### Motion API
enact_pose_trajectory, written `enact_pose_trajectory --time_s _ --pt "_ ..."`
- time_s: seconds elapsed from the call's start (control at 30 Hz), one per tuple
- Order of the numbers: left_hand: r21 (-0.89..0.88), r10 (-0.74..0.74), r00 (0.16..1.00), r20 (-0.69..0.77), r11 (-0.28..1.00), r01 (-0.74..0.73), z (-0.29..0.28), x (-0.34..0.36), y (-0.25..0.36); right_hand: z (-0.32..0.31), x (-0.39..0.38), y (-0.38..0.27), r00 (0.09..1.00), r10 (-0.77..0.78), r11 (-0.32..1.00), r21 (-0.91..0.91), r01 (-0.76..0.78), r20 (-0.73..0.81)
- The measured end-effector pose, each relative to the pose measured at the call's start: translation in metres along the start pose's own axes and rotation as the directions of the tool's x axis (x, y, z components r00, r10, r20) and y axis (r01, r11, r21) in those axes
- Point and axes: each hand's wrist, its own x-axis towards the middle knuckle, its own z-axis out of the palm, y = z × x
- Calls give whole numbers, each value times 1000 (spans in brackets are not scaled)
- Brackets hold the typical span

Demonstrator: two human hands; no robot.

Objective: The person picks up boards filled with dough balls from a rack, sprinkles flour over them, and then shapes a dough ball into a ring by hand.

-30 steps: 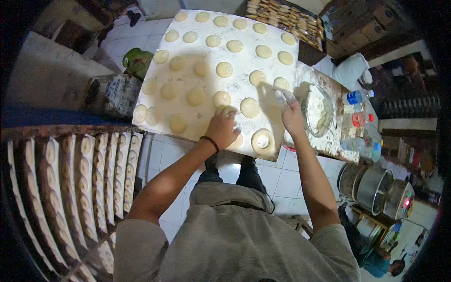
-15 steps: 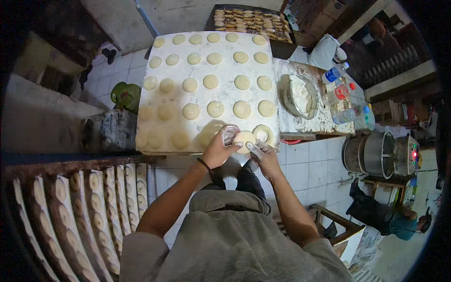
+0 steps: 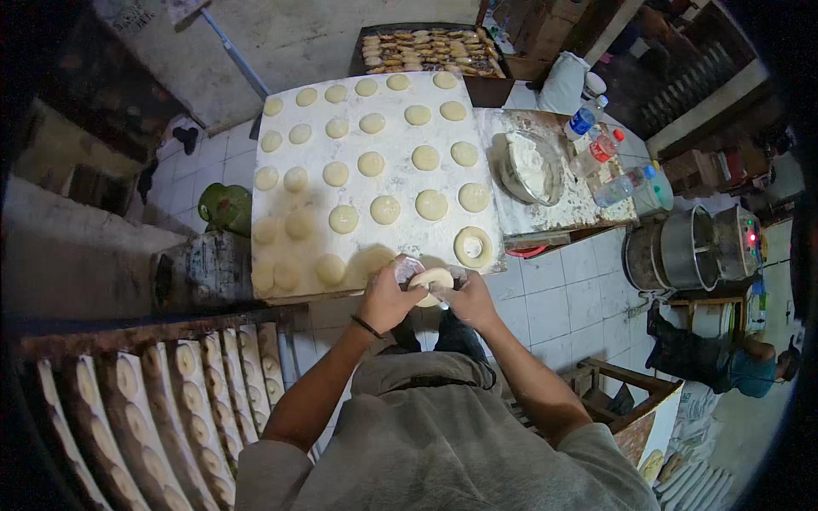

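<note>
Where the hands meet (clock centred here, 12 away from the wearer): left hand (image 3: 385,300) at 8 and right hand (image 3: 474,303) at 4, both grasping one dough piece (image 3: 434,277).
Dough piece: pale, soft-looking, rounded; held over the near edge of the board (image 3: 319,111). Resting on the board or lifted clear, cannot tell. Fingers partly cover its middle.
Right fingertips: small bright item (image 3: 442,305) just beside them, too small to identify.
Dough ring: one ring (image 3: 487,247) at 2, near the hands, lying flat on the board; thick, smooth, round hole.
Dough discs: domed rounds (image 3: 384,209) in loose rows, apart, from 9 to 1; surface smooth, some with a slight sheen.
Board surface: whitish, dusted and smeared, straight-sided.
Flour bowl: round metal bowl (image 3: 509,176) between 1 and 2, on a worn, flour-marked side table (image 3: 562,216); holds white powder (image 3: 530,160), heaped unevenly.
Bottles: three clear plastic bottles (image 3: 596,153) at 2, beyond the bowl, labels blue or red; contents cannot be told.
Far tray: dark tray (image 3: 356,58) at 12, filled with close rows of browned, elongated pieces (image 3: 430,51).
Rack: rusty-topped rack (image 3: 162,324) at 8; narrow pale strips bearing lines of dough rings (image 3: 128,372).
Metal drums: round, dull grey vessels (image 3: 703,272) at 3, well apart from the hands.
</note>
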Motion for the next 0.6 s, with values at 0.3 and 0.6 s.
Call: enact_pose_trajectory --time_s 0.3,0.6 --pt "-741 -3 1000 -14 671 -9 24 10 -21 -1 -7 18 994 89 904 425 -56 -58" --pt "-840 17 975 223 511 183 0 9 1 -11 -17 -4 994 110 811 578 -88 -2"
